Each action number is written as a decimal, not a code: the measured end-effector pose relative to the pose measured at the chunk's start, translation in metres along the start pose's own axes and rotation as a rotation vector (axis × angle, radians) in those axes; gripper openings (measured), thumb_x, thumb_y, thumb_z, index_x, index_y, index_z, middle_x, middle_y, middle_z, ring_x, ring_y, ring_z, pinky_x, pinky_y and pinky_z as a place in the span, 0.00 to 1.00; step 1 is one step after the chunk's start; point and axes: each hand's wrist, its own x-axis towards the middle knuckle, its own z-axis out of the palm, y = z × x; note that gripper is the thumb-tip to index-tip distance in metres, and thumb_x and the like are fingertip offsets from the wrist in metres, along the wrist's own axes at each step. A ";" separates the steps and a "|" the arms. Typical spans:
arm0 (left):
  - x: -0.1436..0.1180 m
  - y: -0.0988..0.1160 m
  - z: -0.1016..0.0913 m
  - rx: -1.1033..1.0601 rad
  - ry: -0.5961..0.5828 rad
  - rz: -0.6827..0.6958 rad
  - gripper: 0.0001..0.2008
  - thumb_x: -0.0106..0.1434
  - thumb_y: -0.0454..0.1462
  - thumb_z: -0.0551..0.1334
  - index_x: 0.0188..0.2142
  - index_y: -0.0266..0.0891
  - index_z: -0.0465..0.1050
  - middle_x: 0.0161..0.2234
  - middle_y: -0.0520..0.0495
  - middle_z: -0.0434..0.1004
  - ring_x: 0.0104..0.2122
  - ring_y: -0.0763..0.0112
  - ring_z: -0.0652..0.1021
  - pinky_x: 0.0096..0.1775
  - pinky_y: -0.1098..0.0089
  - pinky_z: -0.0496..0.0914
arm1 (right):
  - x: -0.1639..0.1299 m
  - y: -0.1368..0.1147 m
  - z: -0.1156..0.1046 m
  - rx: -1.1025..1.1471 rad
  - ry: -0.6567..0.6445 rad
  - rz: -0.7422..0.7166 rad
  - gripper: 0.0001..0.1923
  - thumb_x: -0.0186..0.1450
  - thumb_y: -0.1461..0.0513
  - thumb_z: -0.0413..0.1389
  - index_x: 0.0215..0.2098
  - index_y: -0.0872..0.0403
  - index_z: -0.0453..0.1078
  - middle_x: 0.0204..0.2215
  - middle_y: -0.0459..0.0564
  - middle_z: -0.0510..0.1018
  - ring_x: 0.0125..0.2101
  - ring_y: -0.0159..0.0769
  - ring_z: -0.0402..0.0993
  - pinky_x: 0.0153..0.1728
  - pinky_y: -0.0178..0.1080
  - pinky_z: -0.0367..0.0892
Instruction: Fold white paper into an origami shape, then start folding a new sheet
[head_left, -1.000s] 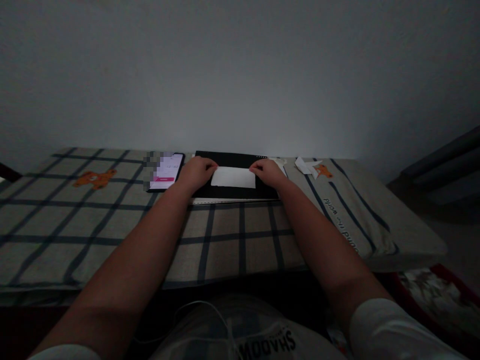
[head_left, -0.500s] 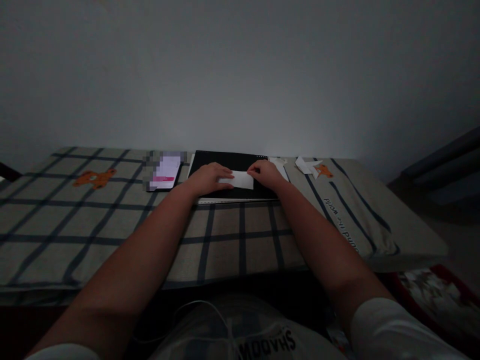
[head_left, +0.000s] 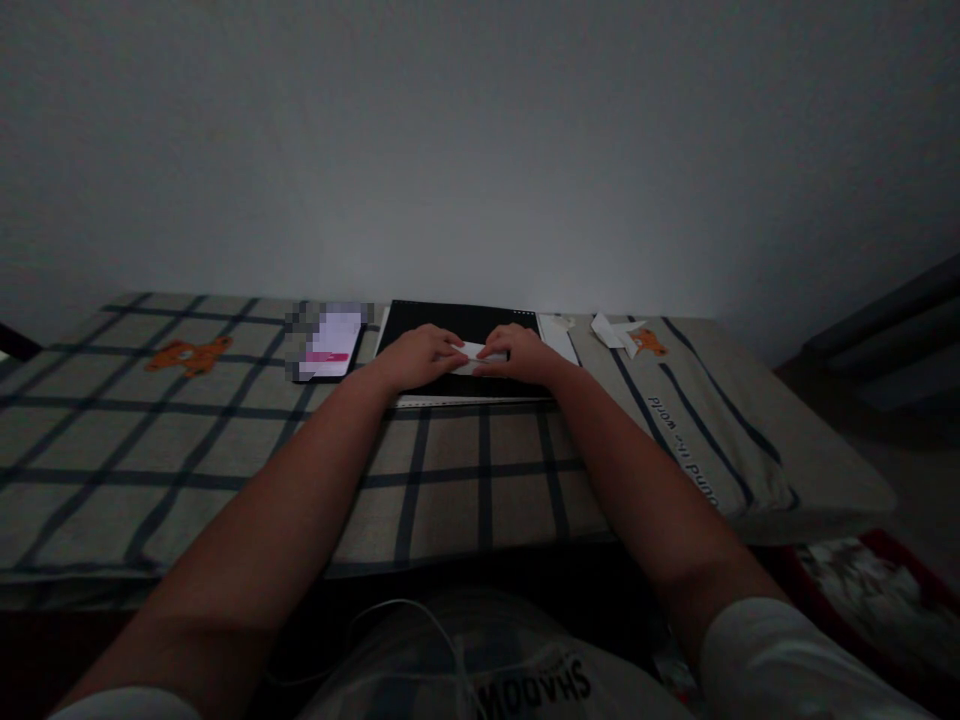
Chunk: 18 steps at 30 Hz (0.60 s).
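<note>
A small white piece of paper (head_left: 471, 351) lies over a black-covered notebook (head_left: 450, 318), between my two hands. My left hand (head_left: 421, 357) grips the paper's left part, thumb and fingers drawn together on it. From the other side my right hand (head_left: 519, 354) pinches the right part, its thumb along the near edge. Much of the paper is hidden under the fingers, and its folds are too small to make out. White sheets stick out from under the black cover at the front and right.
A lit phone (head_left: 335, 340) lies left of the notebook. Folded white paper (head_left: 618, 334) rests at the right on the checked tablecloth (head_left: 450, 480). A wall (head_left: 480, 150) stands right behind the table. A red bin (head_left: 885, 590) full of scraps is on the floor, lower right.
My right hand has moved slightly left and down along the paper, its fingers now closer to my left hand. Less of the white paper shows. My left hand has hardly moved.
</note>
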 end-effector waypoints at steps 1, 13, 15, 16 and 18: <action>0.000 0.002 -0.001 0.000 0.007 0.001 0.19 0.68 0.46 0.55 0.44 0.42 0.82 0.52 0.44 0.79 0.52 0.61 0.75 0.56 0.61 0.66 | 0.000 0.001 0.000 -0.005 0.003 -0.003 0.16 0.62 0.48 0.62 0.40 0.49 0.81 0.45 0.52 0.78 0.47 0.43 0.69 0.46 0.44 0.56; -0.004 0.009 -0.012 0.002 0.050 -0.179 0.23 0.67 0.47 0.52 0.45 0.37 0.81 0.41 0.42 0.83 0.39 0.59 0.80 0.41 0.64 0.70 | 0.004 0.011 -0.004 0.075 -0.031 -0.028 0.17 0.69 0.58 0.53 0.27 0.54 0.78 0.39 0.52 0.80 0.42 0.36 0.73 0.46 0.38 0.64; -0.003 0.009 -0.012 0.014 0.064 -0.202 0.22 0.67 0.46 0.52 0.46 0.39 0.81 0.41 0.43 0.83 0.40 0.59 0.80 0.41 0.64 0.70 | 0.005 0.012 -0.004 0.104 -0.030 -0.030 0.15 0.68 0.59 0.54 0.27 0.54 0.78 0.39 0.52 0.80 0.42 0.36 0.73 0.47 0.39 0.65; -0.003 0.010 -0.011 0.020 0.070 -0.213 0.21 0.67 0.46 0.53 0.46 0.40 0.81 0.41 0.43 0.83 0.40 0.59 0.80 0.41 0.65 0.70 | 0.006 0.013 -0.003 0.116 -0.023 -0.023 0.13 0.67 0.60 0.56 0.27 0.54 0.78 0.39 0.52 0.79 0.43 0.36 0.74 0.48 0.40 0.65; -0.002 0.009 -0.009 0.028 0.084 -0.225 0.20 0.67 0.46 0.54 0.46 0.42 0.80 0.42 0.45 0.83 0.42 0.61 0.80 0.42 0.66 0.69 | 0.006 0.014 -0.001 0.130 0.006 0.007 0.10 0.66 0.62 0.58 0.28 0.54 0.78 0.40 0.52 0.79 0.44 0.37 0.73 0.50 0.40 0.65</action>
